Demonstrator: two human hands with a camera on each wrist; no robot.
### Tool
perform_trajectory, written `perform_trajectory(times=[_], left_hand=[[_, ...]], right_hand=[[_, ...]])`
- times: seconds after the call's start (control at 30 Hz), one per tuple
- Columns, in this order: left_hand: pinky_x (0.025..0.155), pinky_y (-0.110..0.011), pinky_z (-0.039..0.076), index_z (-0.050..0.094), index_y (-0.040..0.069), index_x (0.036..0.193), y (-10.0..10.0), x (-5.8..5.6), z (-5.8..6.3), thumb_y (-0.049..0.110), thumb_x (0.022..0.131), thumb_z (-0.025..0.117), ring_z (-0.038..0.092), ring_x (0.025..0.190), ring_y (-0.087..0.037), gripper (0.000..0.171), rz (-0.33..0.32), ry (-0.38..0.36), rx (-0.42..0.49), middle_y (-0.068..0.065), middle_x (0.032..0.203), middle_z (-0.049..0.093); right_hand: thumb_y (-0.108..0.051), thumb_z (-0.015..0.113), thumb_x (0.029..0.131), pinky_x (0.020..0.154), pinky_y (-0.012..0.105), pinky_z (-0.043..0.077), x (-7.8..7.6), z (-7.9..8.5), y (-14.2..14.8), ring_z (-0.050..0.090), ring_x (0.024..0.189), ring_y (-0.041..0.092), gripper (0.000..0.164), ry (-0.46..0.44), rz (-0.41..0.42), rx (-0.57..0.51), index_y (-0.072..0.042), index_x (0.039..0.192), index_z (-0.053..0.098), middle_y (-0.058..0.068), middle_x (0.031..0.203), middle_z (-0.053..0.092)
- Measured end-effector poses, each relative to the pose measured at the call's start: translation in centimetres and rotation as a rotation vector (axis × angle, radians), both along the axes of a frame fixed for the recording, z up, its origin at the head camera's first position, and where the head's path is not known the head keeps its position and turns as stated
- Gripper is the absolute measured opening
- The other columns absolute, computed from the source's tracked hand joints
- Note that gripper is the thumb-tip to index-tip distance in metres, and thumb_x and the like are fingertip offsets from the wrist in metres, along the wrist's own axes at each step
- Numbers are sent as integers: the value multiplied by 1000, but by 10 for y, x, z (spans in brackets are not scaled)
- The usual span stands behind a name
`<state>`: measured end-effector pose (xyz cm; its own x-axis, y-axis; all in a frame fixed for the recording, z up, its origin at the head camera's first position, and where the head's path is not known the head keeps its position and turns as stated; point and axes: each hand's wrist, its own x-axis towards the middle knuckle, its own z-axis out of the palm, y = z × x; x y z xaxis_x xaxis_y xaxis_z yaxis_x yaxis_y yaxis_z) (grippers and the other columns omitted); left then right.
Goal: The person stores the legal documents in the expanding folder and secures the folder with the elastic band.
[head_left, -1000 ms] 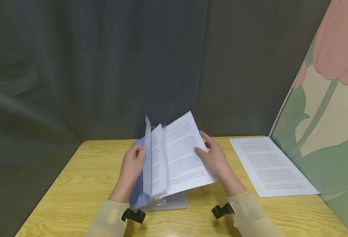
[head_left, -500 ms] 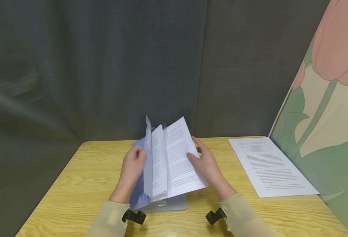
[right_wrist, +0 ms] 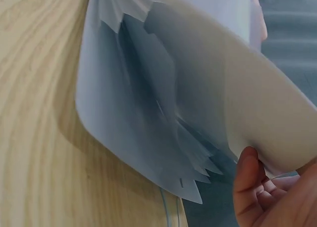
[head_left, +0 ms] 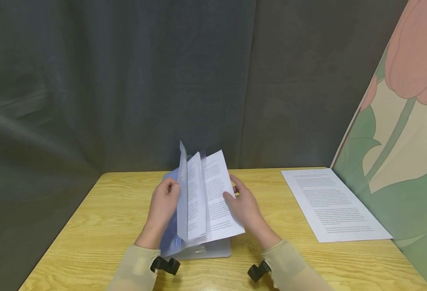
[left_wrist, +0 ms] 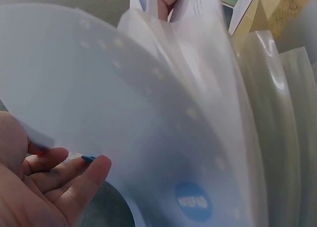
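A blue translucent folder with clear plastic sleeves [head_left: 169,239] lies fanned partly open on the table. My left hand [head_left: 163,201] pinches the edge of a raised sleeve [head_left: 182,206] at the left. The left wrist view shows its fingers curled behind a pale plastic leaf [left_wrist: 99,98] with a round blue sticker [left_wrist: 193,201]. A printed sheet [head_left: 218,206] stands tilted, its left part inside a clear sleeve. My right hand [head_left: 245,205] holds the sheet's right edge, thumb in front and fingers behind. Another printed page [head_left: 196,202] shows between the leaves.
A separate printed sheet [head_left: 339,208] lies flat at the right of the wooden table [head_left: 100,226], beside a tulip-patterned panel [head_left: 410,161]. A dark curtain [head_left: 162,81] hangs behind the table's far edge.
My right hand has moved left and slightly down, sliding the printed sheet further into the clear sleeve. My left hand keeps its place on the raised sleeve.
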<state>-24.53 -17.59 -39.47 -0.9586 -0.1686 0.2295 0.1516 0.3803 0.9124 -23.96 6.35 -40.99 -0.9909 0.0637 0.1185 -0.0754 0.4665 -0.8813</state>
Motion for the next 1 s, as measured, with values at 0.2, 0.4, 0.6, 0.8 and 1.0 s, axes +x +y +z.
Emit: perform_trajectory(times=[0.2,0.4,0.6,0.8,1.0], left_hand=[[59,-31,37,64,6,93,0,-1,0,12,103,51,48,73,-23,17,-1,7,10,-7,80,50],[59,-31,37,64,6,92,0,0,2,11,102,52,48,73,-23,16,5,15,10,-6,79,50],[58,-30,36,62,7,91,0,0,2,12,103,52,48,71,-22,16,8,11,7,-6,78,49],[58,-30,36,62,7,91,-1,0,2,11,103,52,48,71,-22,16,2,7,10,-6,78,49],[59,-31,37,62,7,92,-1,0,2,11,103,52,48,72,-22,16,9,6,9,-6,78,49]], right_hand=[[-16,69,106,69,35,51,2,-2,-5,62,80,21,65,-1,1,25,-12,167,47,10,111,61],[-14,69,106,68,36,51,4,-5,-10,61,79,21,66,5,16,29,-15,168,46,9,108,62],[-16,68,107,67,36,52,5,-9,-13,62,79,20,66,16,36,28,-17,168,46,8,106,62],[-18,67,107,68,37,51,7,-12,-15,60,79,19,66,18,42,44,-18,169,44,7,106,62],[-18,67,108,73,39,52,9,-16,-20,62,82,19,67,31,54,61,-17,170,42,8,108,65]])
